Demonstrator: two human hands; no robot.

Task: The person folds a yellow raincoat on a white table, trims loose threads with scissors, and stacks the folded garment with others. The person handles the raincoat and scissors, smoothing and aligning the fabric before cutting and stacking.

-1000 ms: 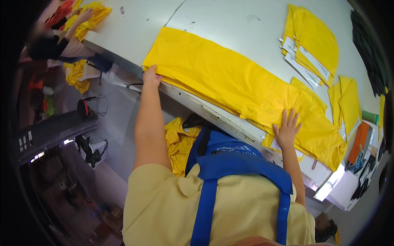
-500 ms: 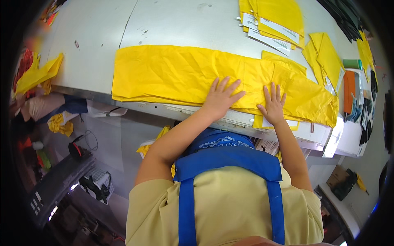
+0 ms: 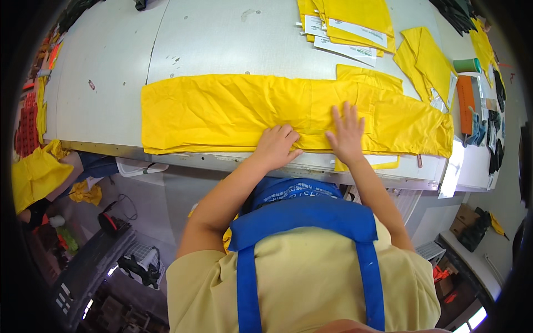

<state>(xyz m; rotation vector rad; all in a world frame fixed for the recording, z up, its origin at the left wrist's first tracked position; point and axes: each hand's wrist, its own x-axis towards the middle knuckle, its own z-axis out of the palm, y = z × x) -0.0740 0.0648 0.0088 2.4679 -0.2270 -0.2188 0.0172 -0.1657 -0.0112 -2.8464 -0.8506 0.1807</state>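
A long, folded yellow garment (image 3: 211, 114) of smooth, creased fabric lies across the near side of the table. My left hand (image 3: 276, 145) is at its near edge, fingers curled into the cloth, and creases gather at the fingertips. To the right, my right hand (image 3: 347, 136) rests on the garment with its fingers stretched and spread. Beneath the garment, another folded yellow piece (image 3: 366, 76) sticks out at the far side. A yellow piece with a white label (image 3: 383, 160) shows at the near side.
Several yellow pieces with white labels (image 3: 361, 22) are stacked at the far right of the white table (image 3: 100, 111). Nearby lie another yellow piece (image 3: 425, 61), a green roll (image 3: 467, 65) and an orange object (image 3: 465, 91). At left, a person's arm (image 3: 66, 169) is beside yellow cloth.
My left hand has slid to the garment's near edge, and its fingers have gone from spread to curled. The right hand has shifted slightly left along the cloth. The view has tilted.
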